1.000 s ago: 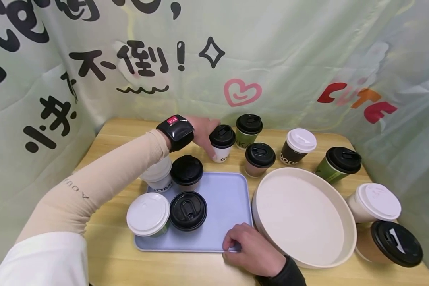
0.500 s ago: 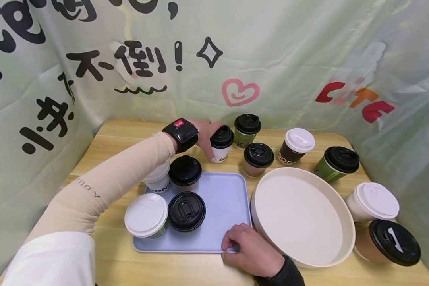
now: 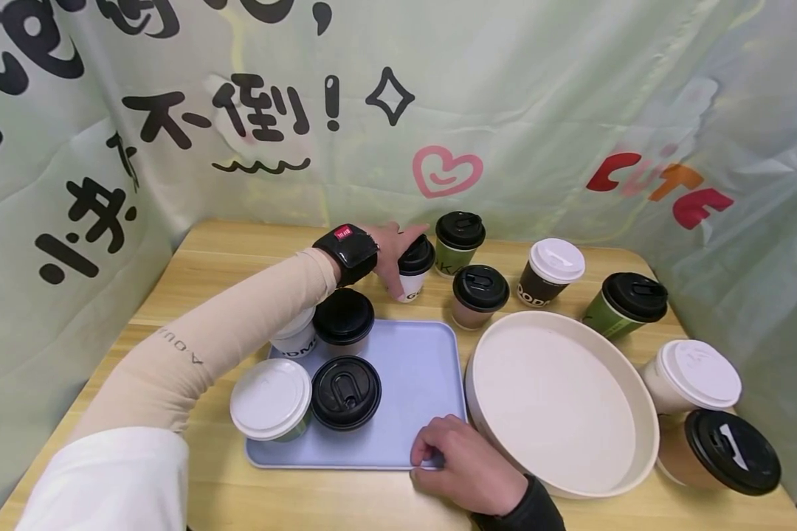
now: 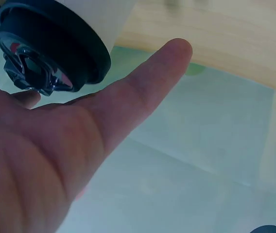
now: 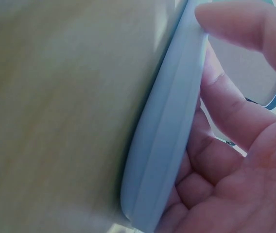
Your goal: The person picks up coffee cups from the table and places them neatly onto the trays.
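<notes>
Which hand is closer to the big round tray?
Right. The right hand's grip is at the blue tray, just left of the round tray; the left hand is farther back, beside a black-lidded white cup.

White cup and blue tray

White paper cup (image 3: 416,264) with black lid, dark print on side, stood upright on table (image 3: 239,254) just behind the tray's back edge. Flanked by spread, straight fingers of left hand (image 3: 388,249); contact can't be told. Pale blue tray (image 3: 415,376), rectangular, rounded corners, low rim, laid on table. Left half occupied by lidded cups (image 3: 347,392). Front edge near right corner pinched by right hand (image 3: 468,466).
</notes>
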Available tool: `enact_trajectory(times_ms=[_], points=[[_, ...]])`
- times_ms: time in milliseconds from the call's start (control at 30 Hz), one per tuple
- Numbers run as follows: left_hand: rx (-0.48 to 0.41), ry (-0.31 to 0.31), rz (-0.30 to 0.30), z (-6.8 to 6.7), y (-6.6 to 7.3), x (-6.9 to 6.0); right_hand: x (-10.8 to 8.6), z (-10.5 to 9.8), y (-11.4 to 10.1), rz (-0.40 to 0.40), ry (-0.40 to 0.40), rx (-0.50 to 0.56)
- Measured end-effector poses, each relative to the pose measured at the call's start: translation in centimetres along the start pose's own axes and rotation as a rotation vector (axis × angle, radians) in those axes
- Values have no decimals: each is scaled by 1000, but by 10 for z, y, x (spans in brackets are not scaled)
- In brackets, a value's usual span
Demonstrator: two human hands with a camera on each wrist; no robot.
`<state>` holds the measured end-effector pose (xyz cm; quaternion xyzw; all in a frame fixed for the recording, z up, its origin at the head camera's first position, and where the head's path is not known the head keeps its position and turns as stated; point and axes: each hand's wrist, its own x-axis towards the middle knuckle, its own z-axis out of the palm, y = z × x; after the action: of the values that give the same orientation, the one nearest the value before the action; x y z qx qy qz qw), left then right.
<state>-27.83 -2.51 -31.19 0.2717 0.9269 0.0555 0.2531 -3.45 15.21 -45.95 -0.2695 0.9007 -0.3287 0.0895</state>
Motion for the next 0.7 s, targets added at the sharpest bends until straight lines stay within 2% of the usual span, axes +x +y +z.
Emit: enact_trajectory(times_ms=[100,300,467,700], points=[[7,-6,-3,2,1,1,0,0,0,-5,7,-3],[-61,1,18,2,2,7,0,0,-1,2,4,-6],[-23,-3,16,4,2,17,0,0,-1,8,-5,-2],[8,28,4,11,4,21,0,0,-2,-6,3,-8]])
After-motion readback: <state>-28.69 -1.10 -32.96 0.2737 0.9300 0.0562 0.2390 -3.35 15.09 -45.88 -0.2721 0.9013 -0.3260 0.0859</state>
